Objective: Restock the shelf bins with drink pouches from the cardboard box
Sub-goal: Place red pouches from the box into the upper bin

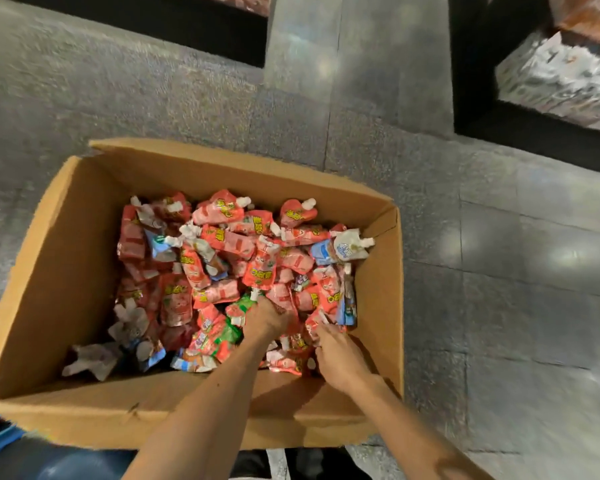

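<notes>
Red, white-spouted drink pouches (229,244) heaped loose in an open cardboard box (66,237) on grey floor tiles (499,271). Left hand (269,318) sunk into the heap, fingers hidden, grasp impossible to tell. Right hand (340,355) just beside, pinching a red pouch (314,329). Dark shelving (520,133) beyond. Best gathered by the bodies, not the spouts, several together before lifting.

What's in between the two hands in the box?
Between the left hand and right hand lie red drink pouches, inside the cardboard box; the head view shows it.
</notes>
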### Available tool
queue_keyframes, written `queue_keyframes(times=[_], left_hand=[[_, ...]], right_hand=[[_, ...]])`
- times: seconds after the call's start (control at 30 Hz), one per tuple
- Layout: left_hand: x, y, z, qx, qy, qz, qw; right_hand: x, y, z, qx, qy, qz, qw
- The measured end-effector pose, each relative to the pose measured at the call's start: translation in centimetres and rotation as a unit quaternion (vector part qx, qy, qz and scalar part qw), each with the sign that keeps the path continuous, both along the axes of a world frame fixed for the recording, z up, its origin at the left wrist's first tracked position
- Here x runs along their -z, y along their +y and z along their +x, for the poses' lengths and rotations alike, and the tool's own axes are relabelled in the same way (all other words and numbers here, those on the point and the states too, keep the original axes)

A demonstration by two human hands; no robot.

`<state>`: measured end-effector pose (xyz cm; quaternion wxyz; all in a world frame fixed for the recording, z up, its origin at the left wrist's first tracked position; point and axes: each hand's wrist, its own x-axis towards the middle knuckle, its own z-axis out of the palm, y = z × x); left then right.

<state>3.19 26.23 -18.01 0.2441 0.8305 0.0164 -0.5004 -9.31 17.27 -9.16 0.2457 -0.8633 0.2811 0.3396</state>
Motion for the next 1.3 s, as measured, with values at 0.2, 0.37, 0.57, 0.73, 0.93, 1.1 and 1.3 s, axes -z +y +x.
queue_keyframes(times=[0.2,0.37,0.57,0.73,0.93,1.1,1.3], left_hand=[[0.6,-0.3,0.9,-0.012,-0.039,0.017,0.999],[-2.2,2.3,3.1,0.106,-0.098,0.02,0.989],[-3.2,1.2,6.0,0.184,-0.171,-0.049,0.967],[-2.1,-1.7,6.0,0.242,-0.187,0.025,0.952],[-2.6,-0.7,6.4,0.063,-0.148,-0.006,0.987],[-3.2,2.9,6.8,0.051,-0.109,-0.09,0.989],[-5.7,6.5,6.5,-0.027,-0.037,-0.136,0.99]], right_hand=[[4.2,-1.0,2.7,-0.15,0.076,-0.023,0.986],[5.4,-1.5,3.8,-0.228,0.094,-0.075,0.966],[5.7,-2.8,4.5,-0.296,0.103,-0.108,0.943],[4.1,-4.5,6.8,-0.213,-0.016,-0.161,0.964],[3.7,-6.9,12.7,-0.224,-0.128,-0.188,0.948],[3.4,-6.9,15.6,-0.26,-0.032,-0.196,0.945],[2.4,-5.9,15.3,-0.258,-0.036,-0.185,0.948]])
